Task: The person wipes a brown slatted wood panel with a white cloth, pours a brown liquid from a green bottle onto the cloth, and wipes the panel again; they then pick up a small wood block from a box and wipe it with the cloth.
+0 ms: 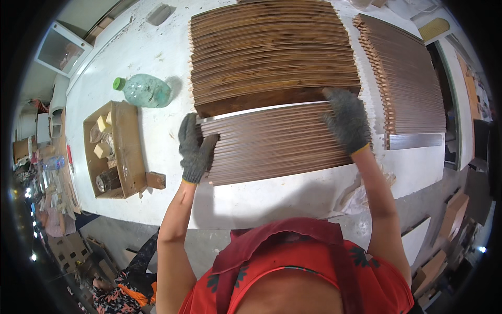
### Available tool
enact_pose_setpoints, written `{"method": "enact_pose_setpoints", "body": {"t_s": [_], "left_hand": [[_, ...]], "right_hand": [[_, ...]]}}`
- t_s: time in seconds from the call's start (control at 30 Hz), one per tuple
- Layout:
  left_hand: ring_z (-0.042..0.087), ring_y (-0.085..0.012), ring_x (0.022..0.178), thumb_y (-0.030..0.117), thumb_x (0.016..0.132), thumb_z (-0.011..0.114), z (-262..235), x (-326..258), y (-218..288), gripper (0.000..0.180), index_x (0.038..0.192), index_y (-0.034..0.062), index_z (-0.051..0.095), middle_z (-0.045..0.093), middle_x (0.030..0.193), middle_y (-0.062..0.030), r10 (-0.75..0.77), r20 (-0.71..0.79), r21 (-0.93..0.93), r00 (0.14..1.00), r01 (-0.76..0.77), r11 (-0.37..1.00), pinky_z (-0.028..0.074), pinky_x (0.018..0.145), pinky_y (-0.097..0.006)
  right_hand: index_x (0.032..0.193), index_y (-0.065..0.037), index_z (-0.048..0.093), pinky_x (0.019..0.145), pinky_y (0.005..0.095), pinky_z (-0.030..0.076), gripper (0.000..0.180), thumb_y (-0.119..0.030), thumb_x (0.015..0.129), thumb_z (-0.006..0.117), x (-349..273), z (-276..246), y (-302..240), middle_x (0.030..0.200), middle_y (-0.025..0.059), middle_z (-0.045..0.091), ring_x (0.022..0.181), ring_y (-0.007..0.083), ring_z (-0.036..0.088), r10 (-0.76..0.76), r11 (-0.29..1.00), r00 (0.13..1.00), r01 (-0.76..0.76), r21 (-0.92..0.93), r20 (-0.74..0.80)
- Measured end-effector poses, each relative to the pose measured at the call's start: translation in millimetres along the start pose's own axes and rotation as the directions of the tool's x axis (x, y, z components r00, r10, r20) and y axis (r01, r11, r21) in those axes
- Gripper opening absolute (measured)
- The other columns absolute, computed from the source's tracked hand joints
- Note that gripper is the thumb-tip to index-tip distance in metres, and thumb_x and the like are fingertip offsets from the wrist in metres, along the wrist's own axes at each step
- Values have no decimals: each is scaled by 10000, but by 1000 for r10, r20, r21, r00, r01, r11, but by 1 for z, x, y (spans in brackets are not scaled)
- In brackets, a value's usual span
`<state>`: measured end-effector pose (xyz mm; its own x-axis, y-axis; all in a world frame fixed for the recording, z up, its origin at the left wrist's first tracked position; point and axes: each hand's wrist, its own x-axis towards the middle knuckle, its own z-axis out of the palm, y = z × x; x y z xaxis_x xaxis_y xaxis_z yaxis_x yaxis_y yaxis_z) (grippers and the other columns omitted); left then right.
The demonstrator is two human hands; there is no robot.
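My left hand [196, 149], in a dark grey knitted glove, grips the left end of a row of brown wooden strips [272, 141]. Its thumb lies over the top and its fingers are along the end. At the right end, my gloved right hand [346, 120] clasps the same row, its fingers reaching to the far edge. The strips lie side by side, slightly tilted to the view. Just beyond them sits a larger group of brown strips [272, 49] with pale tenon ends. The undersides of both hands are hidden.
Further right lies another group of strips [408, 78], with a light strip [415, 142] at its near edge. A cardboard box [130, 152] with yellowish blocks and a green-capped bottle [148, 90] stand at left on the white table [251, 206]. A small wood block [156, 180] lies beside the box.
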<state>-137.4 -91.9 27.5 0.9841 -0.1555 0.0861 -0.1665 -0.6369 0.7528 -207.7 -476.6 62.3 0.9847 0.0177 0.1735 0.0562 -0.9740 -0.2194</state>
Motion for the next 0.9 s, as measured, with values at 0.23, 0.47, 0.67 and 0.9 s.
{"method": "enact_pose_setpoints", "body": {"t_s": [0.23,0.47,0.67,0.9], "left_hand": [[121,-424,1441,295,841,683,-9,-35,-18,812,1474,1,269,185,1540,-256,426,354,305,832,-534,788,83,1161,-523],[104,-446,1435,350,855,673,0,0,-20,824,1477,6,258,170,1542,-261,400,287,262,870,-473,841,83,1153,-538],[67,-446,1441,330,823,716,-12,-27,-19,876,1498,53,232,148,1564,-217,389,236,181,891,-433,883,65,1161,-536],[102,-411,1446,474,622,855,4,-63,-40,1213,1507,41,146,115,1554,-248,583,173,209,794,-608,766,132,1158,-542]], "right_hand": [[1422,-108,405,1093,545,250,789,-463,771,675,-32,21,-43,1491,169,336,1394,363,267,-48,998,990,53,-40,131],[1446,-123,370,1116,555,211,763,-561,856,575,3,31,-32,1498,186,313,1399,384,248,-37,993,997,45,-111,71],[1448,-138,371,1095,615,190,797,-590,827,582,-45,16,-74,1513,164,297,1410,393,217,-72,993,997,75,-92,31],[1422,-150,413,1074,583,252,720,-497,823,613,-43,37,-83,1477,120,363,1374,348,291,94,987,996,-94,-131,-11]]}}
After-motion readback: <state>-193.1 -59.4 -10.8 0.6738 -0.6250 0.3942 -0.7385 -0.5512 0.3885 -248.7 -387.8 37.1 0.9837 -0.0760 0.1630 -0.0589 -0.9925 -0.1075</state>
